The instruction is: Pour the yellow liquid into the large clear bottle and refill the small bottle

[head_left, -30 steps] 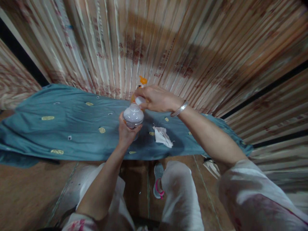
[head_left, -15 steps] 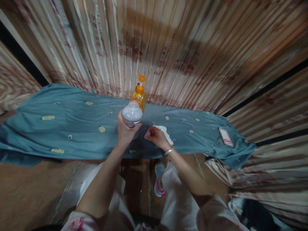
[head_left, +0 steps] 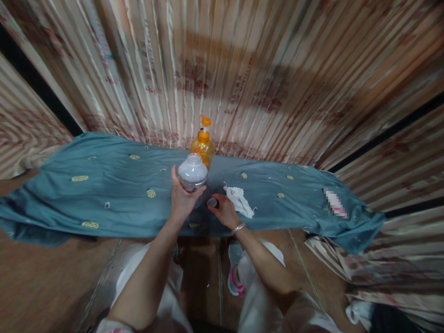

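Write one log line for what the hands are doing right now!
left hand: holds bottle, open | right hand: holds cap at cloth | rag beside | pump bottle behind

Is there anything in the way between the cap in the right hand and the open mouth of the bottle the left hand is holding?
Nothing visible. The right hand holds the cap just right of the bottle, gripped by the left hand. The white cloth lies farther right, the orange pump bottle behind.

orange pump bottle, white crumpled cloth, striped curtain
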Demonstrator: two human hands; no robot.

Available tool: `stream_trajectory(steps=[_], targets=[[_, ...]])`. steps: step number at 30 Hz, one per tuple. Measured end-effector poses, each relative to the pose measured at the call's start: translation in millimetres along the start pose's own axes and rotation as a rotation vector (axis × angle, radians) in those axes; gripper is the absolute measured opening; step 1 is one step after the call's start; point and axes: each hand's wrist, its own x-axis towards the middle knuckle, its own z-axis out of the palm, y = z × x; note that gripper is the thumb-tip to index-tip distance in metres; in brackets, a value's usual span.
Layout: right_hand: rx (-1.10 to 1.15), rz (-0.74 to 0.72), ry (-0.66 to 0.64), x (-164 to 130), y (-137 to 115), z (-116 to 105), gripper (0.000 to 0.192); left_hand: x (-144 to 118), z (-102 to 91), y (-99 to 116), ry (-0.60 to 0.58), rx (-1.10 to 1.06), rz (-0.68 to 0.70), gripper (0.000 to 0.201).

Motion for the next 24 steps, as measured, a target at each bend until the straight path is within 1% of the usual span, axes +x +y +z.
stream_trajectory(steps=[4,7,9,11,14,16,18,20,22,24], targets=[[-0.076,-0.028,-0.008,-3.6,-1.9,-1.5,0.036,-4.2,-0.5,-4.5,-0.011,-0.033,0.014,0.126],[-0.106,-0.040,-0.008,-3.4,-4.1,-4.3,0.039,-5.8,-2.9,-8.1,-0.015,-0.043,0.092,0.126],[-0.118,-0.041,0.006,-1.8,-5.2,-8.5,0.041,-5.8,-8.4,-6.5,0.006,-0.005,0.170,0.127],[-0.127,-0.039,0.031,1.5,-6.0,-14.8,0.042,-6.3,-16.9,0.1,0.038,0.071,0.276,0.129],[-0.136,-0.046,0.071,10.2,-7.2,-27.3,0.043,-12.1,-29.6,18.3,0.069,0.171,0.445,0.127],[-0.139,-0.055,0.098,19.8,-9.0,-37.3,0.044,-21.4,-32.2,31.9,0.083,0.200,0.557,0.125],[-0.142,-0.065,0.132,33.3,-12.9,-48.5,0.044,-34.2,-27.1,42.8,0.048,0.203,0.687,0.119],[-0.138,-0.076,0.169,50.8,-19.9,-60.5,0.047,-47.7,-14.9,48.0,-0.018,0.157,0.780,0.111],[-0.100,-0.090,0.218,71.2,-30.4,-72.4,0.055,-58.0,1.3,45.7,-0.126,0.153,0.801,0.103],[-0.031,-0.121,0.243,92.0,-43.5,-82.6,0.067,-62.9,17.8,36.1,-0.225,0.143,0.773,0.099]])
